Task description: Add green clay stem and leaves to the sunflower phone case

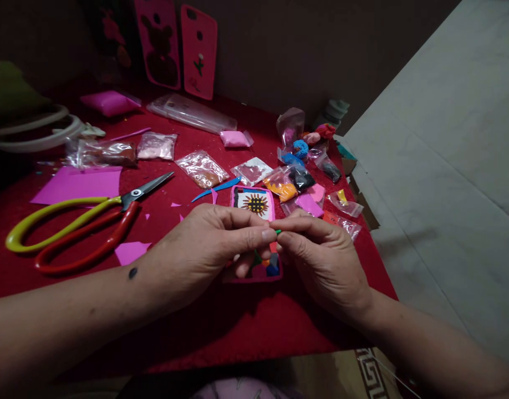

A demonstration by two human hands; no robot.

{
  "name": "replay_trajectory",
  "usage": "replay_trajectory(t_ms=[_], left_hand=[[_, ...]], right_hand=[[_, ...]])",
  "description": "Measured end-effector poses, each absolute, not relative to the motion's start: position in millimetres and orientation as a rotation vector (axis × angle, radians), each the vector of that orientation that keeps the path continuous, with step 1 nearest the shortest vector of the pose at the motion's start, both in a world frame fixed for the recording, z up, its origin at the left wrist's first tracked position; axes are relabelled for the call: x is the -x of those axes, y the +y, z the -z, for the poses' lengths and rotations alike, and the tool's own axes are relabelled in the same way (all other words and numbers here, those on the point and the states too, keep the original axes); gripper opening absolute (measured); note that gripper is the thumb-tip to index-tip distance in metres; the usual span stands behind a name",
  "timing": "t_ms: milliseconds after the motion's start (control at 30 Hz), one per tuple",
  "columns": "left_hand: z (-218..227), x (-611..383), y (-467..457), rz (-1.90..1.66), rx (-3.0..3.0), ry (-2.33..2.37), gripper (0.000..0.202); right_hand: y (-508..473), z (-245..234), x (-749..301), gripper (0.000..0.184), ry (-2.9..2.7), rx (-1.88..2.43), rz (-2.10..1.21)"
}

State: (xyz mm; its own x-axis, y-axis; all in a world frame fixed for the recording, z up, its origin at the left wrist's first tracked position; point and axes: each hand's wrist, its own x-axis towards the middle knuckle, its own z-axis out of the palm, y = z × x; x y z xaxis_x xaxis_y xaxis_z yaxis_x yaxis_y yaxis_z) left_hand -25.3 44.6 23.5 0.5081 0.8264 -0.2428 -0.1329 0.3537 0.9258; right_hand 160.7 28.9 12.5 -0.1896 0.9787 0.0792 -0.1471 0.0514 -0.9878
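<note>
Between the fingertips of both my hands is a small piece of green clay. My left hand pinches it with thumb and forefinger, and my right hand pinches it from the other side. Below them on the red cloth lies a phone case with a pink rim. A sunflower on a white patch decorates its upper part, and patches of several colours fill the lower end. My left hand's fingers hide the middle of the case.
Scissors with yellow and red handles lie at left by pink sheets. A blue modelling tool and several clay bags lie behind the case. Two decorated pink cases lean at the back. The table's right edge borders a tiled wall.
</note>
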Motion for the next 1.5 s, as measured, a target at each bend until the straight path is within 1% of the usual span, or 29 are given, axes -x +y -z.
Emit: replay_trajectory(t_ms=[167, 500, 667, 733, 1033, 1133, 1300, 1500], left_hand=[[-23.6, 25.3, 46.7, -0.724, -1.022, 0.84, 0.024], [-24.6, 26.5, 48.3, -0.711, -1.075, 0.89, 0.021], [-29.2, 25.3, 47.8, -0.677, -1.113, 0.962, 0.021], [-30.7, 24.9, 47.4, -0.683, -1.113, 0.95, 0.021], [-31.5, 24.7, 47.8, -0.66, -1.131, 0.967, 0.021], [-31.7, 24.3, 46.9, -0.663, -1.141, 0.958, 0.022], [-29.1, 25.3, 45.8, -0.667, -1.16, 0.957, 0.024], [-27.1, 25.3, 44.9, -0.681, -1.174, 0.981, 0.02]], right_hand=[[27.8, -14.8, -163.5, 0.012, -1.281, 0.985, -1.387], [26.2, -18.0, -164.1, 0.01, -1.378, 1.016, -1.29], [26.5, -21.8, -163.5, 0.003, -1.416, 1.076, -1.22], [26.7, -22.5, -163.8, 0.002, -1.421, 1.091, -1.203], [26.6, -17.3, -164.2, 0.003, -1.298, 1.051, -1.364], [26.7, -17.2, -164.6, 0.003, -1.325, 1.047, -1.329], [25.6, -21.2, -163.5, 0.001, -1.452, 1.066, -1.178], [24.1, -23.9, -162.4, 0.004, -1.511, 1.08, -1.109]])
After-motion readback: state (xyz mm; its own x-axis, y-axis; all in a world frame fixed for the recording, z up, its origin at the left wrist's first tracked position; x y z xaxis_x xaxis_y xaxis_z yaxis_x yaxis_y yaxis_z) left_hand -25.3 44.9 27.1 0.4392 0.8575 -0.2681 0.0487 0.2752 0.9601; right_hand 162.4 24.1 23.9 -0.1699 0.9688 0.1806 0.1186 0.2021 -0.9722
